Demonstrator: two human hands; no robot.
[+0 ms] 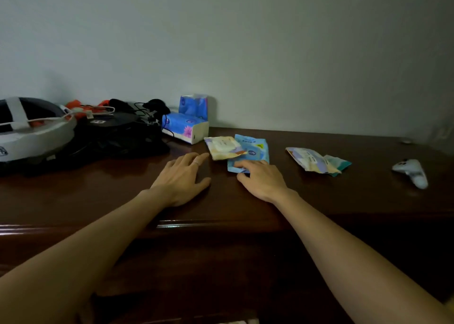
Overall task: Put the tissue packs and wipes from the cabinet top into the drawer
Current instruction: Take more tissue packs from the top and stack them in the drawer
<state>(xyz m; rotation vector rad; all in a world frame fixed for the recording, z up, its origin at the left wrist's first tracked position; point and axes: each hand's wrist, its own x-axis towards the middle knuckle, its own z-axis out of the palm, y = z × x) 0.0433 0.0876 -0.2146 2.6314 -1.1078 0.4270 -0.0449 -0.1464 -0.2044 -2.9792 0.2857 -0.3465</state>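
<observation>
On the dark wooden cabinet top a blue wipes pack lies flat with a pale yellow pack overlapping its left edge. My right hand rests on the blue pack's near edge, fingers on top and thumb at its front. My left hand lies flat and open on the wood, fingertips just short of the yellow pack. Further right lie another pale pack and a teal one under it. Two blue tissue packs sit by the wall, one lying, one upright. No drawer interior shows.
At the left stand a white and grey helmet-like device and a heap of black gear with cables and orange items. A white game controller lies at the far right. The cabinet's front edge runs below my hands.
</observation>
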